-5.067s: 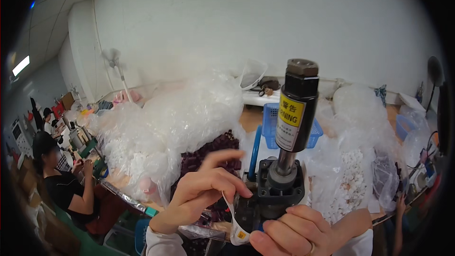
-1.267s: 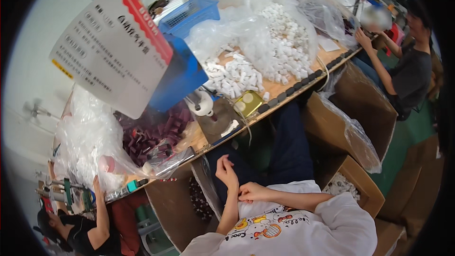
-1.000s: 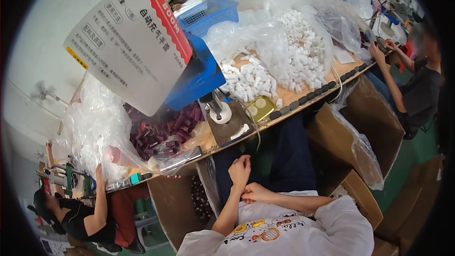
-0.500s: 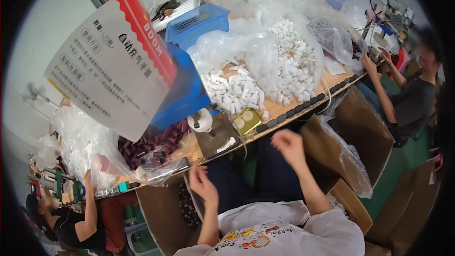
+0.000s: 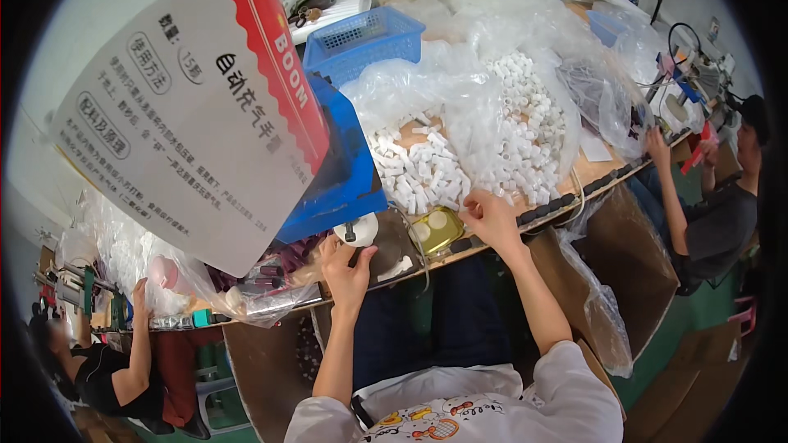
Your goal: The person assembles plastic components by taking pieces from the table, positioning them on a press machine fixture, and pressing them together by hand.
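My left hand (image 5: 345, 272) is beside the white round part (image 5: 359, 231) of a blue machine (image 5: 341, 172), near dark purple tubes (image 5: 275, 269). Its thumb stands apart from the fingers, with nothing visible between them. At the near edge of a heap of small white tubes (image 5: 423, 168) is my right hand (image 5: 494, 223), fingers bent and drawn together. Whether they pinch a tube is too small to tell. A yellow tin (image 5: 441, 230) holding pale round pads lies just left of this hand. A printed sheet (image 5: 193, 107) with a red border hangs before the machine, hiding much of it.
Clear plastic bags (image 5: 419, 78) lie around the white tubes, with a blue basket (image 5: 361, 37) behind. Dark padding (image 5: 538, 215) lines the table's front edge. Cardboard boxes (image 5: 632, 254) stand below. One person (image 5: 710, 189) works at the right, another (image 5: 119, 373) at the left.
Both hands have moved forward from above my lap to the table: the left toward the machine's white round part, the right to the white tubes. The view has shifted slightly.
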